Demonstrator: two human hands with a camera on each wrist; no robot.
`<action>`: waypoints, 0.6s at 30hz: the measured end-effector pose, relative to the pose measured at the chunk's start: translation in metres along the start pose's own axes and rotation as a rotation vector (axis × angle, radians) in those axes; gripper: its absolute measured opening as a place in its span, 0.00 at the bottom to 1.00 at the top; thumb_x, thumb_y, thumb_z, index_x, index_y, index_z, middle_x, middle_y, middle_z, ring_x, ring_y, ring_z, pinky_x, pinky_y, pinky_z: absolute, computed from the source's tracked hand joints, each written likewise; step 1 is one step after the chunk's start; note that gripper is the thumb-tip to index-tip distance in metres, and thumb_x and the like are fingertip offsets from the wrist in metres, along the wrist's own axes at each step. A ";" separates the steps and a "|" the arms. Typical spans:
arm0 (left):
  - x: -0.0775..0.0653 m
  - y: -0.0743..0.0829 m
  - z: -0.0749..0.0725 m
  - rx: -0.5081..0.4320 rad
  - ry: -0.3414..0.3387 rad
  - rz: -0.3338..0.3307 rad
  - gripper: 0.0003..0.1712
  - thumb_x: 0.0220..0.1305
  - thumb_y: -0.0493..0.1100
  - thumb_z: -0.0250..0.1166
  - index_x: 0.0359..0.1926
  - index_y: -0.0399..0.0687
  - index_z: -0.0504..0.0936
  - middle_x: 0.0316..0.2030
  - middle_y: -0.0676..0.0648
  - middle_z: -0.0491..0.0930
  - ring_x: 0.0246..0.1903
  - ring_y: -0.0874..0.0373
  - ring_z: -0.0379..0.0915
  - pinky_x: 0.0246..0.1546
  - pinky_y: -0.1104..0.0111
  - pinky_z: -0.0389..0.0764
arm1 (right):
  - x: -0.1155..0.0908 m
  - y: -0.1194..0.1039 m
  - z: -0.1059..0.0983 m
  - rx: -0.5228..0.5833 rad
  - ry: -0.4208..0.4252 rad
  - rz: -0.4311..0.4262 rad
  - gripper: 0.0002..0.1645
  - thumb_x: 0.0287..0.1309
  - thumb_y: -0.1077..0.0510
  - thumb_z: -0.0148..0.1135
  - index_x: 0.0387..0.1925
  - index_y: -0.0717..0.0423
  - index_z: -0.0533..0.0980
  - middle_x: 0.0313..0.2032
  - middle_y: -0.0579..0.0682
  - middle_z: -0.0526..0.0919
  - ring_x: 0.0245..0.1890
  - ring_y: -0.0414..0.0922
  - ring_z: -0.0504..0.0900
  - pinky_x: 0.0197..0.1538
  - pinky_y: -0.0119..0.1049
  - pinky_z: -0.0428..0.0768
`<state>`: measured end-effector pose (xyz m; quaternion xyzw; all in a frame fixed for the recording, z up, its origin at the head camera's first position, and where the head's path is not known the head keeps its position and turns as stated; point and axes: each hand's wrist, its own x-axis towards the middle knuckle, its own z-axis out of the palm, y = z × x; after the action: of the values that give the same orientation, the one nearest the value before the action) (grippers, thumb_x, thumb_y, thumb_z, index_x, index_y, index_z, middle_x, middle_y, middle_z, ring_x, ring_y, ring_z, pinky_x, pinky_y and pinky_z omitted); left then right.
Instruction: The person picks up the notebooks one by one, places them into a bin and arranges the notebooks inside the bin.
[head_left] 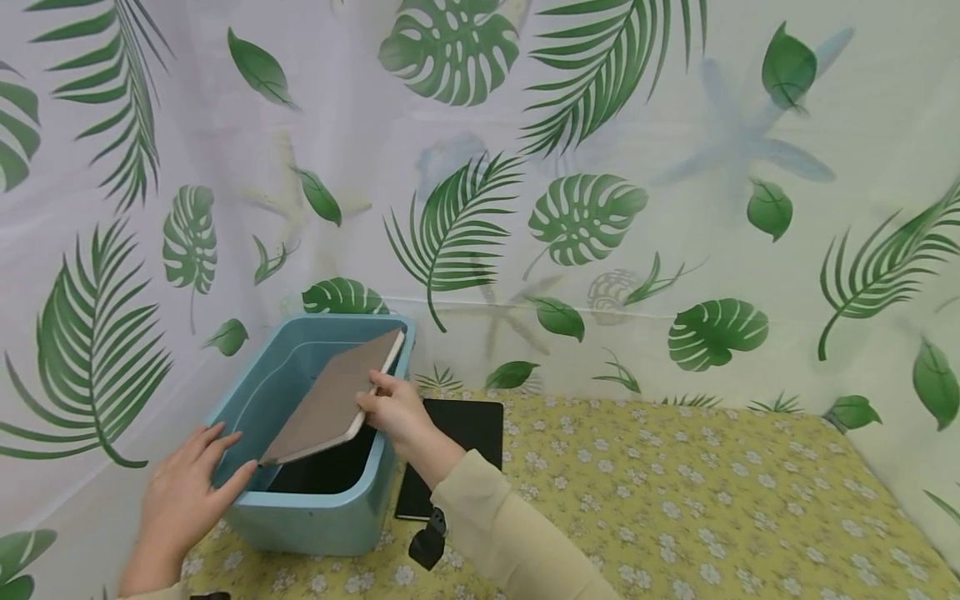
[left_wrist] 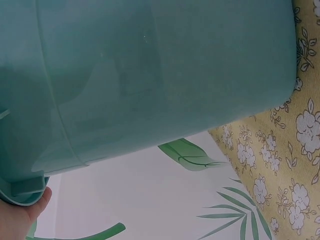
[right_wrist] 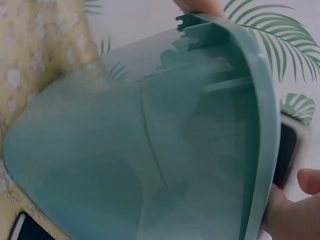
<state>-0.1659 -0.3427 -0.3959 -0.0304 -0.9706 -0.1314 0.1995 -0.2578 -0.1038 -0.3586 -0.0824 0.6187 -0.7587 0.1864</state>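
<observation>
In the head view my right hand [head_left: 401, 412] pinches the right edge of a brown notebook [head_left: 337, 392] with pale page edges. The notebook is tilted inside the mouth of a blue-green plastic bin [head_left: 307, 525]. My left hand [head_left: 187, 492] rests at the bin's near left corner, its fingers spread over the rim; the left wrist view shows a fingertip against the rim [left_wrist: 30, 197]. Below the notebook, something black [head_left: 322, 477] lies in the bin, mostly hidden. From the right wrist, the bin's wall covers much of the view, with the right hand [right_wrist: 295, 215] at the rim.
A black notebook [head_left: 468, 417] lies on the table right of the bin, partly behind the right forearm. A yellow floral cloth [head_left: 675, 500] covers the table. A leaf-print curtain [head_left: 600, 333] hangs close behind and to the left of the bin.
</observation>
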 end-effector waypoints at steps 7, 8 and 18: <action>0.000 0.001 0.001 -0.028 0.008 0.003 0.31 0.57 0.58 0.56 0.51 0.37 0.73 0.54 0.31 0.64 0.55 0.35 0.55 0.46 0.42 0.58 | -0.017 0.001 -0.020 -0.087 -0.063 -0.067 0.25 0.63 0.59 0.47 0.61 0.60 0.62 0.58 0.58 0.64 0.57 0.50 0.66 0.55 0.37 0.69; 0.000 0.000 0.000 -0.030 0.009 0.004 0.31 0.57 0.58 0.56 0.51 0.37 0.73 0.54 0.32 0.64 0.55 0.35 0.56 0.46 0.42 0.58 | -0.020 0.001 -0.024 -0.092 -0.064 -0.083 0.25 0.63 0.59 0.47 0.61 0.59 0.62 0.58 0.57 0.64 0.57 0.50 0.66 0.55 0.38 0.68; 0.000 0.001 -0.001 -0.039 -0.004 0.009 0.31 0.58 0.58 0.55 0.51 0.36 0.73 0.54 0.31 0.64 0.54 0.34 0.55 0.46 0.42 0.58 | -0.045 0.014 -0.063 -0.139 -0.016 -0.189 0.24 0.63 0.59 0.47 0.61 0.59 0.63 0.60 0.60 0.62 0.58 0.52 0.64 0.56 0.39 0.67</action>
<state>-0.1657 -0.3422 -0.3952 -0.0388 -0.9680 -0.1492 0.1978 -0.2360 -0.0317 -0.3812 -0.1591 0.6578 -0.7275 0.1128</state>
